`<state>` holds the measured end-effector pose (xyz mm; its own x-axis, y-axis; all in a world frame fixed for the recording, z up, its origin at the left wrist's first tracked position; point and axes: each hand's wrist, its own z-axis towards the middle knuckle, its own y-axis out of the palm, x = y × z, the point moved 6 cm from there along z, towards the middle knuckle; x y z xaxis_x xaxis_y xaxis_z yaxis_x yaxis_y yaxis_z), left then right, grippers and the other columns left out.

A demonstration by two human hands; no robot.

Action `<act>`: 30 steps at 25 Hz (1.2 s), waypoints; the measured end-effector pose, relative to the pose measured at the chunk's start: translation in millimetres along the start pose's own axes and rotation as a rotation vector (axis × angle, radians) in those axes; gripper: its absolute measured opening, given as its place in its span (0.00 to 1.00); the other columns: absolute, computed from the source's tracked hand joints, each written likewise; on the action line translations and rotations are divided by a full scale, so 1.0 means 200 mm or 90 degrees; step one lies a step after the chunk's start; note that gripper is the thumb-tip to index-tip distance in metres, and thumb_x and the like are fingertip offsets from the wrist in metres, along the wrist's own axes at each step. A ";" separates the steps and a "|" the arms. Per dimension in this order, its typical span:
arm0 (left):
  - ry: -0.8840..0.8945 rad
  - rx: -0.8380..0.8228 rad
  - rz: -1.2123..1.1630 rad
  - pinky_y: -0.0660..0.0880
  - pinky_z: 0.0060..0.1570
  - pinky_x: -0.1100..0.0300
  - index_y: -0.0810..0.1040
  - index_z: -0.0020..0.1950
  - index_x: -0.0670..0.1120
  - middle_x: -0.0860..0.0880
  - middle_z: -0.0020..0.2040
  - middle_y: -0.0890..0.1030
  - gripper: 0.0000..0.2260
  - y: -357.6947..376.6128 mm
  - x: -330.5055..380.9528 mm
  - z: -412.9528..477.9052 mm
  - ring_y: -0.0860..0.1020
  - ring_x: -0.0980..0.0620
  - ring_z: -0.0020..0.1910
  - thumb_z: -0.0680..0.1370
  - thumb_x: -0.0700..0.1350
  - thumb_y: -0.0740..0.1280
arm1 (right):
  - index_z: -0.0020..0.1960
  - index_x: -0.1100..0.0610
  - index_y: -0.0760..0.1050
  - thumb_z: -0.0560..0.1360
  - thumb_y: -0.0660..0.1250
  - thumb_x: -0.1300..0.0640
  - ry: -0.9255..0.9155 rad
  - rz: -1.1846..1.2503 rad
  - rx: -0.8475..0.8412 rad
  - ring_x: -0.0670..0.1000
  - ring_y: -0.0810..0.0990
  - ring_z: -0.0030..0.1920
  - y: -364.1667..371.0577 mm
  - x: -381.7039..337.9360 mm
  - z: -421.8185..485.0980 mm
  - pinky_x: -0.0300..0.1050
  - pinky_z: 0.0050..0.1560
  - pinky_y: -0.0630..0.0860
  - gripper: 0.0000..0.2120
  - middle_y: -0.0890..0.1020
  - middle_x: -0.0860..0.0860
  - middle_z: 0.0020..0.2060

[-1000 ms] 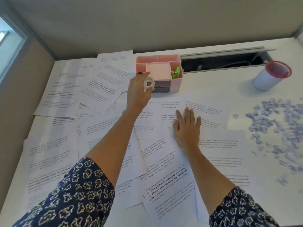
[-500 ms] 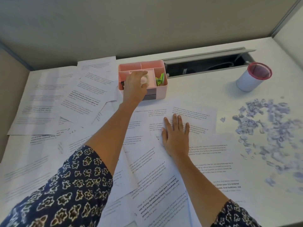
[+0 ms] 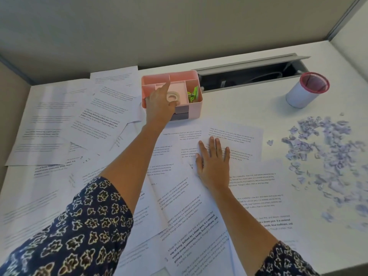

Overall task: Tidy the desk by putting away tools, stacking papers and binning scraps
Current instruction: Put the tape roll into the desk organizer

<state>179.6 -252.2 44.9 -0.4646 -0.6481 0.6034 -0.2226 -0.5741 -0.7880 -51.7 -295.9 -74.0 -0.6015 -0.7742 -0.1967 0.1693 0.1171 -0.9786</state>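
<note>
The tape roll (image 3: 172, 96) lies in the middle compartment of the pink organiser (image 3: 196, 108): a light, stiff, smooth ring, likely best pinched across its rim. The left hand (image 3: 159, 105) reaches over it, forefinger straight, thumb beside it; whether it grips, I cannot tell. The right hand (image 3: 214, 166) rests flat, fingers straight, on papers (image 3: 239, 140) in front of the organiser.

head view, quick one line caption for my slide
Left hand reaches a tape roll in the pink organiser; right hand lies flat on scattered papers, paper scraps at right
</note>
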 end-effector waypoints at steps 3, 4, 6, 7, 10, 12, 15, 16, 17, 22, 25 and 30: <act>-0.002 0.026 -0.023 0.64 0.70 0.45 0.67 0.74 0.51 0.48 0.66 0.76 0.28 -0.02 -0.01 -0.04 0.71 0.46 0.66 0.76 0.45 0.71 | 0.76 0.49 0.61 0.80 0.42 0.44 0.002 0.000 -0.007 0.57 0.55 0.78 0.00 0.00 0.00 0.64 0.74 0.52 0.27 0.60 0.57 0.77; 0.011 0.045 -0.030 0.64 0.70 0.46 0.67 0.73 0.51 0.48 0.66 0.76 0.27 -0.03 -0.01 -0.07 0.72 0.47 0.66 0.76 0.45 0.71 | 0.76 0.49 0.61 0.80 0.42 0.43 0.002 -0.002 -0.010 0.57 0.55 0.78 0.00 0.00 0.00 0.64 0.75 0.52 0.28 0.60 0.57 0.77; 0.030 0.091 -0.031 0.63 0.70 0.48 0.70 0.71 0.50 0.48 0.66 0.76 0.24 -0.05 -0.05 -0.17 0.72 0.47 0.66 0.76 0.46 0.70 | 0.76 0.49 0.60 0.80 0.42 0.43 0.002 -0.003 -0.011 0.57 0.55 0.78 0.01 0.00 0.00 0.64 0.75 0.51 0.27 0.59 0.57 0.77; 0.032 0.108 -0.024 0.62 0.70 0.48 0.70 0.71 0.50 0.48 0.67 0.76 0.23 -0.05 -0.07 -0.23 0.72 0.47 0.67 0.76 0.47 0.70 | 0.76 0.49 0.60 0.80 0.43 0.43 0.002 -0.002 -0.010 0.57 0.55 0.78 0.01 0.00 0.00 0.64 0.75 0.51 0.27 0.60 0.57 0.77; 0.061 0.124 0.025 0.62 0.68 0.51 0.71 0.70 0.49 0.48 0.65 0.77 0.20 -0.04 -0.14 -0.49 0.72 0.47 0.66 0.78 0.46 0.67 | 0.76 0.49 0.60 0.80 0.44 0.43 0.002 -0.007 -0.018 0.57 0.55 0.77 0.01 0.00 0.00 0.64 0.75 0.51 0.27 0.59 0.57 0.77; 0.060 0.105 0.038 0.63 0.66 0.51 0.72 0.69 0.48 0.47 0.64 0.77 0.19 -0.03 -0.19 -0.66 0.73 0.47 0.65 0.78 0.44 0.66 | 0.76 0.49 0.60 0.80 0.43 0.43 0.004 -0.014 -0.031 0.58 0.54 0.78 0.01 0.00 0.00 0.64 0.75 0.50 0.27 0.59 0.57 0.77; 0.042 0.054 0.062 0.65 0.65 0.48 0.73 0.67 0.47 0.47 0.63 0.78 0.18 0.00 -0.26 -0.92 0.73 0.45 0.64 0.77 0.42 0.67 | 0.78 0.48 0.55 0.81 0.41 0.43 0.014 -0.006 -0.082 0.57 0.49 0.78 0.02 0.00 0.00 0.65 0.75 0.46 0.27 0.54 0.56 0.78; 0.044 0.037 0.077 0.65 0.64 0.48 0.74 0.67 0.47 0.47 0.63 0.78 0.18 0.01 -0.27 -0.99 0.73 0.45 0.64 0.77 0.41 0.67 | 0.79 0.48 0.52 0.81 0.41 0.42 0.014 -0.006 -0.109 0.57 0.46 0.79 0.02 -0.01 0.00 0.64 0.75 0.43 0.27 0.50 0.56 0.79; 0.047 0.021 0.090 0.65 0.65 0.47 0.74 0.67 0.47 0.47 0.63 0.77 0.18 0.02 -0.28 -1.05 0.73 0.45 0.64 0.77 0.42 0.67 | 0.79 0.48 0.50 0.82 0.41 0.42 0.011 0.001 -0.141 0.56 0.43 0.79 0.02 -0.01 0.01 0.64 0.75 0.41 0.27 0.48 0.56 0.79; 0.043 -0.059 0.127 0.67 0.64 0.44 0.74 0.67 0.45 0.45 0.66 0.75 0.19 0.08 -0.29 -1.27 0.72 0.43 0.66 0.76 0.45 0.69 | 0.78 0.52 0.54 0.82 0.51 0.47 -0.002 0.089 -0.135 0.58 0.49 0.78 -0.17 0.06 0.01 0.62 0.75 0.47 0.26 0.54 0.59 0.78; 0.036 -0.112 0.143 0.65 0.67 0.42 0.72 0.69 0.45 0.44 0.70 0.72 0.21 0.11 -0.27 -1.37 0.69 0.42 0.69 0.77 0.48 0.67 | 0.75 0.57 0.62 0.81 0.56 0.53 0.073 0.121 -0.043 0.59 0.57 0.77 -0.29 0.24 -0.12 0.61 0.75 0.55 0.23 0.62 0.61 0.75; 0.038 -0.200 0.174 0.53 0.74 0.45 0.62 0.76 0.45 0.44 0.77 0.59 0.26 0.11 -0.23 -1.49 0.56 0.44 0.77 0.80 0.53 0.61 | 0.73 0.59 0.65 0.80 0.58 0.53 0.177 0.040 -0.019 0.61 0.58 0.75 -0.35 0.50 -0.46 0.61 0.74 0.57 0.23 0.65 0.62 0.73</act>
<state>-59.4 -86.5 -36.3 -0.5896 -0.7198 0.3665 -0.3308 -0.1988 -0.9225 -195.2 -324.5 -29.8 -0.7820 -0.5656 -0.2618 0.1926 0.1803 -0.9646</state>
